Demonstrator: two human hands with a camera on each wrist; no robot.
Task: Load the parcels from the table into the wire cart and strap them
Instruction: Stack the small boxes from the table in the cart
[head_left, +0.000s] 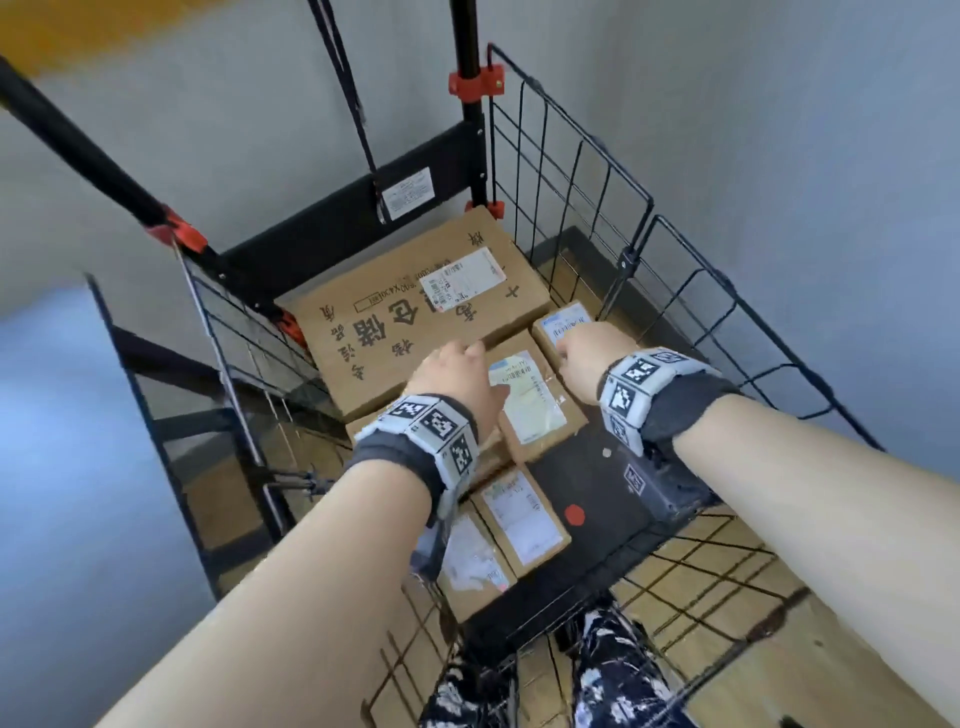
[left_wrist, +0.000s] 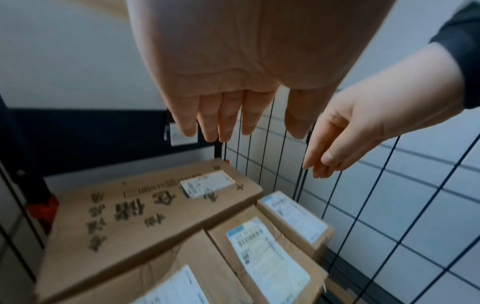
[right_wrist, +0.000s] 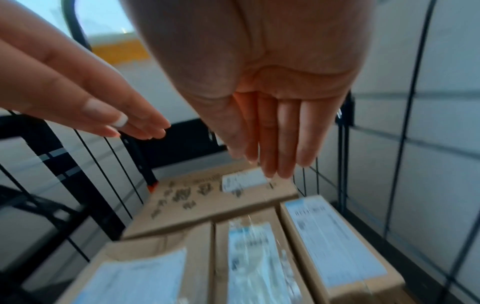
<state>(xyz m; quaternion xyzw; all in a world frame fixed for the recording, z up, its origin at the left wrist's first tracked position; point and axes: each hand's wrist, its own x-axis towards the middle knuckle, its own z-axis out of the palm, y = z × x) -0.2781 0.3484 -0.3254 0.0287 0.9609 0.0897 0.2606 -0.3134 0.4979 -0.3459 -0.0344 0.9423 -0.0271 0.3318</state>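
The black wire cart (head_left: 571, 171) holds several brown cardboard parcels. A large flat box (head_left: 395, 322) printed with dark characters lies at the back. In front of it sit small labelled boxes, one in the middle (head_left: 535, 410) and one by the right mesh wall (head_left: 563, 325). Two more (head_left: 519, 514) lie nearer me beside a black parcel (head_left: 597, 493) with a red sticker. My left hand (head_left: 452, 369) hovers over the large box's front edge, fingers (left_wrist: 223, 119) straight, holding nothing. My right hand (head_left: 592, 353) hovers over the right small box, fingers (right_wrist: 272, 144) straight and empty.
A black strap (head_left: 353, 104) hangs from the cart's handle frame, which has red clamps (head_left: 475, 83). A black metal frame (head_left: 156, 415) stands left of the cart. Grey walls close in behind and to the right. The cart's folded-down front mesh (head_left: 701, 597) lies over the wooden floor.
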